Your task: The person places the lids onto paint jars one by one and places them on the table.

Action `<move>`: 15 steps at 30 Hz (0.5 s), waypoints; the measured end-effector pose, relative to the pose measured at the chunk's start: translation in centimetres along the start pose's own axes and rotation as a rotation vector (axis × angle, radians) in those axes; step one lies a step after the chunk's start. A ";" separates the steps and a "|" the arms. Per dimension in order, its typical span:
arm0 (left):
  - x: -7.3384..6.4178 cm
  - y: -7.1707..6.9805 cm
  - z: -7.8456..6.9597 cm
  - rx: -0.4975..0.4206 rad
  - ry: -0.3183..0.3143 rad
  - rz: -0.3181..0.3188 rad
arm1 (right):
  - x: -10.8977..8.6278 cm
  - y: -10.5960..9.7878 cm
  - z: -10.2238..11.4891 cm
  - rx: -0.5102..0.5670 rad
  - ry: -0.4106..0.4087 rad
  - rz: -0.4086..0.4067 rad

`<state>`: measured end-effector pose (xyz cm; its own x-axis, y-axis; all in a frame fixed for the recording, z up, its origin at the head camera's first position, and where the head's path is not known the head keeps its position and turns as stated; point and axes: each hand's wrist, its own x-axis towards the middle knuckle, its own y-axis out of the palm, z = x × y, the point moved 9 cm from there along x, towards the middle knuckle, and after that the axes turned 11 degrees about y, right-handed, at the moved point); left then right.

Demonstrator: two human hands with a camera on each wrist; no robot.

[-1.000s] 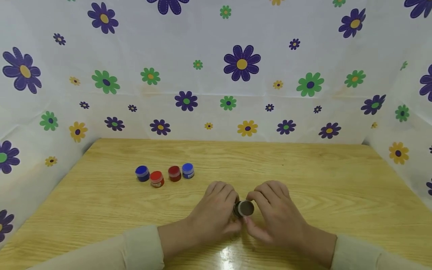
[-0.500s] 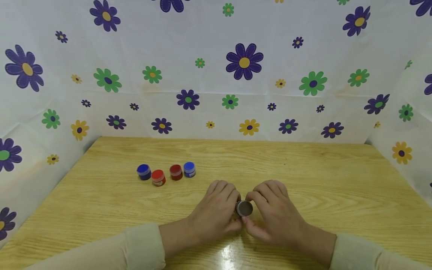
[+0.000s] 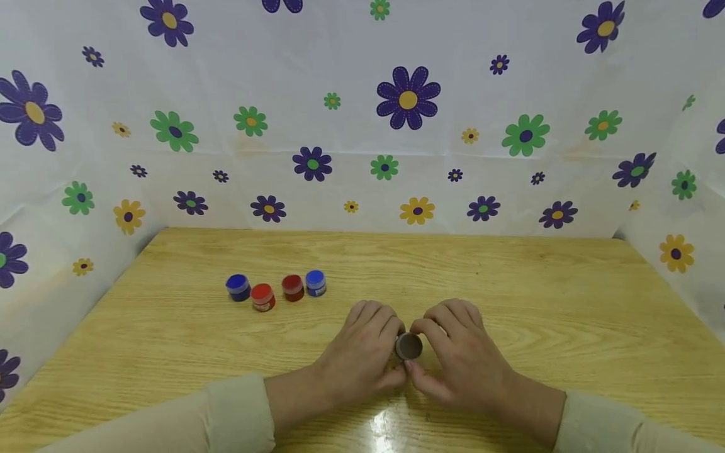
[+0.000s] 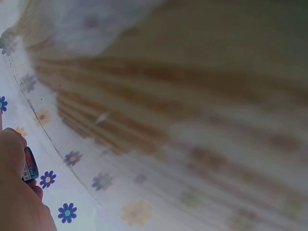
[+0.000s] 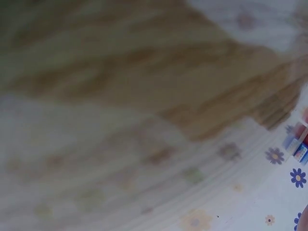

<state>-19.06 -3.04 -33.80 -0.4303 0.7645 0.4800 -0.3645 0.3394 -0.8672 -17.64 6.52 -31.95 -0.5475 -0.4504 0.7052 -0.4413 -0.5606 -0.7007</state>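
In the head view, a small paint jar (image 3: 408, 346) with a dark grey-brown lid is between my two hands, over the near middle of the table. My left hand (image 3: 362, 352) grips it from the left side, its fingers curled behind and its thumb in front. On the lid's right edge, the index finger and thumb of my right hand (image 3: 461, 355) pinch from back and front. The left wrist view shows the labelled side of the paint jar (image 4: 30, 164) against the left hand (image 4: 19, 187). Only a sliver of the right hand (image 5: 303, 222) enters the right wrist view.
Several paint jars stand left of centre on the wooden table (image 3: 538, 283): a dark blue jar (image 3: 238, 287), a red jar (image 3: 263, 297), a dark red jar (image 3: 292, 287) and a lighter blue jar (image 3: 315, 283). Flowered white cloth (image 3: 351, 132) surrounds the table's back and sides.
The held jar has tipped from leaning right to more upright, its lid facing the camera more directly. Both hands keep their places around it; the other jars stand as before.
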 end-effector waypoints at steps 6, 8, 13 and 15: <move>0.1 -0.1 -0.2 0.004 0.016 0.003 | 0.0 0.0 0.1 -0.013 -0.001 0.004; 0.1 0.0 -0.3 0.012 0.022 0.006 | 0.0 0.0 0.0 -0.021 0.002 0.010; 0.2 -0.1 -0.5 0.031 0.040 0.010 | 0.1 0.0 0.1 -0.038 0.008 0.030; 0.2 -0.1 -0.6 0.033 0.046 0.009 | 0.1 0.0 0.0 -0.038 0.011 0.034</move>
<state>-18.59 -2.57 -33.72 -0.3950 0.7922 0.4652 -0.3882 0.3151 -0.8661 -17.65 6.47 -31.91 -0.5699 -0.4611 0.6802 -0.4488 -0.5187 -0.7277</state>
